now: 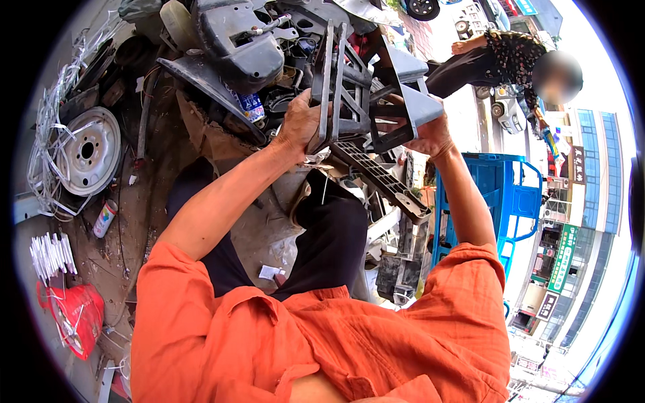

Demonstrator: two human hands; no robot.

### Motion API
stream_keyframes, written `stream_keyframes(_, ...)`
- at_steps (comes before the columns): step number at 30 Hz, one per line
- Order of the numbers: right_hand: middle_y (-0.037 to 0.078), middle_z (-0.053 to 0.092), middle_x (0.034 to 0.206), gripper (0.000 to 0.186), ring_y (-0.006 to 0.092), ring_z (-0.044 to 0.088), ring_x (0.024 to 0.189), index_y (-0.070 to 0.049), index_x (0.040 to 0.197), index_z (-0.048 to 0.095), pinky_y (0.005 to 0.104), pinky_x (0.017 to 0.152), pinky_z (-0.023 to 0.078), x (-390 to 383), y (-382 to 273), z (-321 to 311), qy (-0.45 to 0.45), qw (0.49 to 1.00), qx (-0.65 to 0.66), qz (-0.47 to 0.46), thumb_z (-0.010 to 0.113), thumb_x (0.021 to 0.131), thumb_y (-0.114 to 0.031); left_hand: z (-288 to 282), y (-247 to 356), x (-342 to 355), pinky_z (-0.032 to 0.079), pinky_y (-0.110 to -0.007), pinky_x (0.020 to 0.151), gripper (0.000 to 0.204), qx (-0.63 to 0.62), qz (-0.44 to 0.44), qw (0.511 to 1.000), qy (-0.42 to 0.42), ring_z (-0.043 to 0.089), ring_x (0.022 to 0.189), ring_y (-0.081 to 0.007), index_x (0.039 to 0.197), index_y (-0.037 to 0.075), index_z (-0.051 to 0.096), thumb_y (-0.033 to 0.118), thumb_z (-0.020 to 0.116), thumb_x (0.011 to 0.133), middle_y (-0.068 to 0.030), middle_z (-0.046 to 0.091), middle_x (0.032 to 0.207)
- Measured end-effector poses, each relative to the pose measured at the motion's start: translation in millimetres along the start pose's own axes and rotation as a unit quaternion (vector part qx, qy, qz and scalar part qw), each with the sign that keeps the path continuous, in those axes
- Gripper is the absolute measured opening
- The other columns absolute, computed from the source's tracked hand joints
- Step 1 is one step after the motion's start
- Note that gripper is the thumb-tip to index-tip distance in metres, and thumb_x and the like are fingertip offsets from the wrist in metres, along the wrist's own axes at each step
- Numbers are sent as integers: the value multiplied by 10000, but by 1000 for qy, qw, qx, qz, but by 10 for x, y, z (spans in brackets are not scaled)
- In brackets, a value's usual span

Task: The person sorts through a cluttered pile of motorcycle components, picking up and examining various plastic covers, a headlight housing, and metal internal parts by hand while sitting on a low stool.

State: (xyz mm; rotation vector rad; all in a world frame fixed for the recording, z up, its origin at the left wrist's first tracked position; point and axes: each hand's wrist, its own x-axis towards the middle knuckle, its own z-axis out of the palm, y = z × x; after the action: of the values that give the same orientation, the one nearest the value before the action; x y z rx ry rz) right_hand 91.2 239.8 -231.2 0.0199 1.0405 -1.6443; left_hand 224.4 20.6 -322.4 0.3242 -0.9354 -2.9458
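Observation:
Both of my arms reach forward in orange sleeves, holding a dark plastic frame [353,121] up in front of me. It has open slats, cross ribs and flat grey triangular faces. Whether it is one piece or two pressed together, I cannot tell. My left hand [299,123] is closed around its left side. On the other side my right hand [431,134] grips beneath a grey face, its fingers partly hidden behind the frame. Just below the frame slants a long ribbed dark plastic bar [381,176].
A heap of scrap parts lies ahead, with a big dark plastic housing [245,57]. Leftward are a white wheel rim [87,152], a spray can [105,219] and a red bag [79,316]. At right stand a blue cargo vehicle [480,191] and another person [507,57].

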Motion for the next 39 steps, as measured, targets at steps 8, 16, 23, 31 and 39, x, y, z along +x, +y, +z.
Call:
stream_keyframes(8, 125, 537, 1176, 577, 220, 522, 1072, -50, 1267, 481, 363, 932, 391, 381, -389, 38, 123, 903, -404, -78, 642, 767, -291, -183, 209, 29, 527, -292, 554, 121, -108, -52, 992, 48, 620, 623, -167, 903, 10, 591, 51, 544, 799, -81, 617, 752)
stream_keyframes(16, 223, 450, 1298, 912, 325, 450, 1182, -23, 1407, 316, 411, 1005, 332, 462, -470, 32, 231, 734, -633, -86, 677, 649, -377, -357, 232, 83, 576, -393, 710, 325, -141, -71, 987, -31, 671, 768, -282, 1004, -52, 588, 234, 522, 864, -205, 650, 950)
stream_keyframes(23, 123, 413, 1357, 417, 252, 450, 1203, -31, 1173, 549, 333, 969, 382, 230, -423, -240, 130, 752, -635, -122, 545, 770, 79, -295, 247, 54, 584, -326, 693, 284, -195, -73, 978, 2, 675, 769, -224, 1020, -20, 566, 222, 526, 877, -136, 653, 890)
stream_keyframes(31, 142, 518, 1272, 591, 295, 504, 1152, -104, 1308, 456, 516, 977, 363, 201, -271, 89, 50, 987, -116, -101, 568, 810, -402, -487, 84, 188, 557, -357, 833, 387, -230, -23, 961, -153, 654, 926, -245, 1120, 9, 554, 277, 605, 846, -149, 636, 1056)
stream_keyframes(39, 170, 505, 1240, 657, 344, 496, 1124, -89, 1314, 444, 526, 899, 402, 390, 138, 381, -108, 991, 83, -1, 577, 781, -450, -213, 207, 103, 560, -293, 717, 297, -70, 31, 992, -101, 646, 763, -155, 1079, 22, 567, 195, 616, 843, -76, 645, 948)
